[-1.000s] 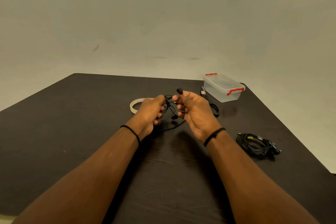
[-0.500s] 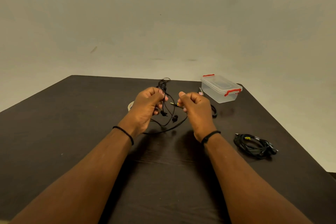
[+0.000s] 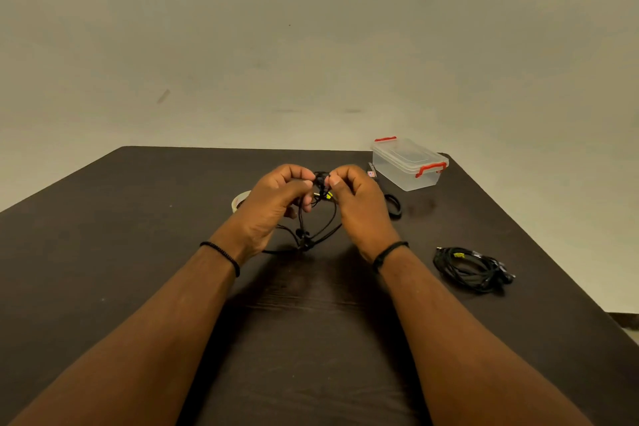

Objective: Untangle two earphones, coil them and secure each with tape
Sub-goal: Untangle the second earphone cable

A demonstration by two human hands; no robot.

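Observation:
A tangled black earphone cable (image 3: 316,228) hangs between my two hands above the dark table (image 3: 138,252). My left hand (image 3: 273,201) pinches its upper knot with curled fingers. Close beside it, my right hand (image 3: 356,197) pinches the same bunch, and a yellow mark shows near the plug. Loops of the cable drop down to the tabletop. A second black earphone (image 3: 472,268) lies coiled on the table at the right. A roll of tape (image 3: 239,201) peeks out behind my left hand, mostly hidden.
A clear plastic box (image 3: 409,162) with red clips stands at the table's back right corner. A small black loop (image 3: 394,206) and a little labelled item (image 3: 371,174) lie just left of the box. The table's right edge runs diagonally past the coiled earphone.
My hands have come together, closing the gap between them, and both now pinch the bunch at the top. The cable hangs lower in loops.

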